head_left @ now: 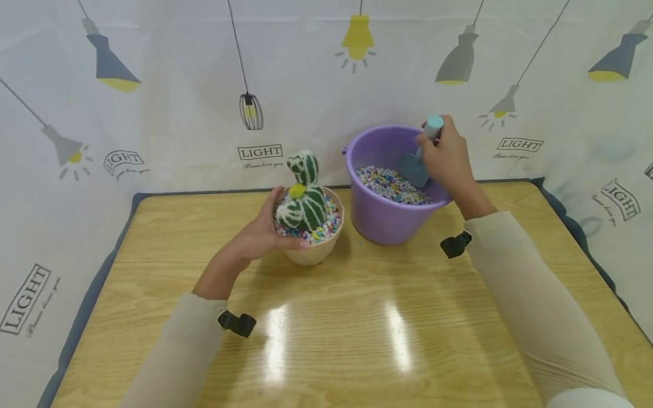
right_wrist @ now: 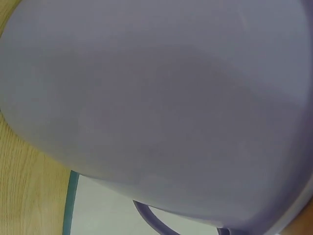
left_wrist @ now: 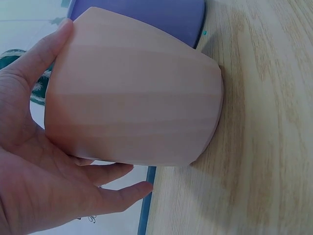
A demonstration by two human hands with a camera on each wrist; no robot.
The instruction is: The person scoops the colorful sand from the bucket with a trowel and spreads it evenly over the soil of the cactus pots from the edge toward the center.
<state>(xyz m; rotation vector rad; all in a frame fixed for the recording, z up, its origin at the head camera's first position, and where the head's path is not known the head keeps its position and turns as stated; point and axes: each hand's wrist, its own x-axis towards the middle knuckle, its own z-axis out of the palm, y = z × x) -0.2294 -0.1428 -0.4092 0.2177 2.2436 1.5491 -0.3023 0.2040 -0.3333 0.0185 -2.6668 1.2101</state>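
Note:
My left hand [head_left: 257, 233] grips a peach-coloured flower pot [head_left: 312, 254] round its rim, the thumb on the near side. In the left wrist view the faceted wall of the flower pot [left_wrist: 137, 93] fills the middle. A green knitted cactus [head_left: 312, 209] with white fuzz and a yellow pompom stands in the pot among multicoloured pebbles [head_left: 331, 224]. Over the purple bucket [head_left: 380, 221] my right hand [head_left: 451, 158] holds a small blue shovel [head_left: 414, 169] by its handle. The shovel's blade touches the colourful pebbles [head_left: 385, 184] inside the bucket; its tip may be partly buried.
Both containers stand near the back edge of a wooden table [head_left: 331, 328]. A white cloth with printed lamps [head_left: 306, 68] hangs behind and at the sides. The bucket's outer wall [right_wrist: 146, 98] fills the right wrist view, its purple handle [right_wrist: 149, 219] below.

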